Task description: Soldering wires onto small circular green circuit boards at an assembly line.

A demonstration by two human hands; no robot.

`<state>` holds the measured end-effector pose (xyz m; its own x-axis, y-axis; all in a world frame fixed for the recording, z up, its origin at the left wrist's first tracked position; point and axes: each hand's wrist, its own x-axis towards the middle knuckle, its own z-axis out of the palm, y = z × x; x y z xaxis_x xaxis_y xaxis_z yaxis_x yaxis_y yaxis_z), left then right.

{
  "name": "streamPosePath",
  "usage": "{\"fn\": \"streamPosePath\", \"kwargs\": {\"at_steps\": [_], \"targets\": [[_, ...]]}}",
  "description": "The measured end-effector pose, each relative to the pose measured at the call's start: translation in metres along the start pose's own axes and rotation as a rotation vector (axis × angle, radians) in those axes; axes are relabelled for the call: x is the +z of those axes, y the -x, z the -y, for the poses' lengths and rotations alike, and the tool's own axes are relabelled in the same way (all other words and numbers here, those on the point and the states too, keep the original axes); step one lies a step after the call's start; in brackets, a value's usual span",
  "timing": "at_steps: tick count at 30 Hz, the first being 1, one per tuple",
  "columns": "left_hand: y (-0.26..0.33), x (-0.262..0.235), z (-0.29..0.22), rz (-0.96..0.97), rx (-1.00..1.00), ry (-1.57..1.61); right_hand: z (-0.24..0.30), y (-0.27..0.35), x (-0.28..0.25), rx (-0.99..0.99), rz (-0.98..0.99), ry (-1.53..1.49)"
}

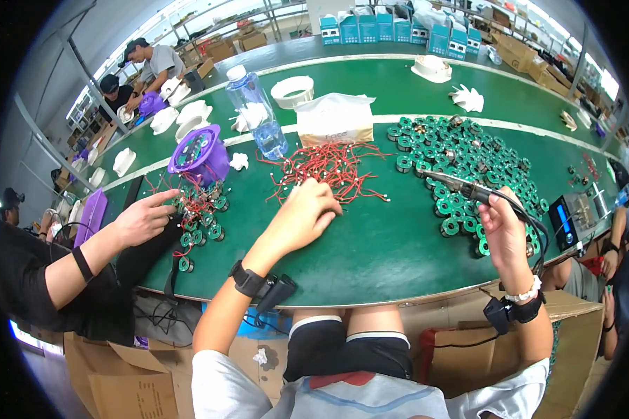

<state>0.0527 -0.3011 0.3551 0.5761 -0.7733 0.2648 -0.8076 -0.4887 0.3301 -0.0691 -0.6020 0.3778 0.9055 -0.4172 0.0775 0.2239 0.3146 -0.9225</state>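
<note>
My left hand (307, 213) rests at the near edge of a pile of thin red wires (328, 171) with small white connectors. Its fingers are curled down, and whatever lies under the fingertips is hidden. In my right hand (503, 227) is a soldering iron (468, 187), gripped by its dark handle. The iron's metal tip points left, above a wide cluster of small round green circuit boards with coils (461, 157). A black cable runs from the handle past my wrist.
At left, a co-worker's hand (143, 220) is beside more boards and red wires. A purple housing (213, 164), water bottle (258, 115) and packet (335, 119) stand behind the wires. A soldering station (562, 220) is at right. White plastic parts (292, 91) lie farther back.
</note>
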Motion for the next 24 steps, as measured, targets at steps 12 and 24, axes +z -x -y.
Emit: {"fn": "streamPosePath", "kwargs": {"at_steps": [12, 24], "targets": [[-0.013, 0.023, -0.017, -0.143, 0.007, -0.059, -0.001, 0.001, 0.0, 0.013, 0.005, 0.02], [-0.018, 0.016, -0.028, -0.37, -0.034, 0.073, 0.002, 0.001, 0.0, 0.013, 0.004, 0.004]]}}
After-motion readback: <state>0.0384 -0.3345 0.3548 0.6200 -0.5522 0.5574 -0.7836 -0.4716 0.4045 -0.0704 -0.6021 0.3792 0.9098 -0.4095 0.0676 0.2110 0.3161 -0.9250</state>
